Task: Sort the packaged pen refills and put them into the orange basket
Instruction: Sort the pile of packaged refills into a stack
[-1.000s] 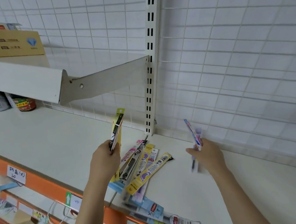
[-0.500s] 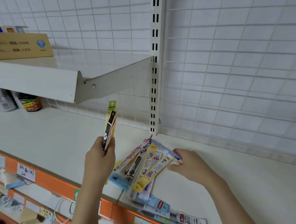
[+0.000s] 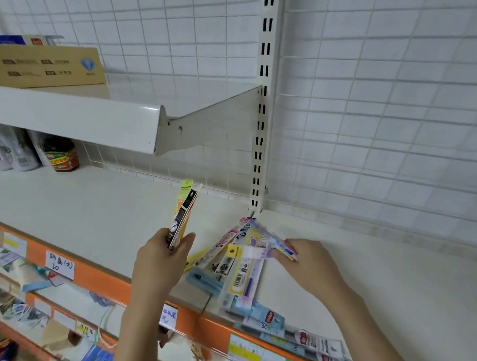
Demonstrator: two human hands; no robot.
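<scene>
My left hand [image 3: 161, 257] holds a small upright stack of refill packs [image 3: 183, 211], yellow and black, above the white shelf [image 3: 94, 217]. A fan of several packaged pen refills [image 3: 237, 267] lies on the shelf just right of it, reaching to the shelf's front edge. My right hand [image 3: 306, 262] is down at the pile and pinches two blurred packs [image 3: 266, 245], one purple and white, one with blue and red print. No orange basket is in view.
A white upper shelf [image 3: 68, 118] with a cardboard box [image 3: 37, 67] juts out at left. A dark jar [image 3: 62, 157] and bags stand beneath it. A slotted upright [image 3: 260, 140] and wire grid form the back. Orange price rails [image 3: 103, 278] edge the shelf front.
My right hand came down from holding a pack up in the air to the pile, where it now pinches packs. The left hand kept its stack upright and barely moved.
</scene>
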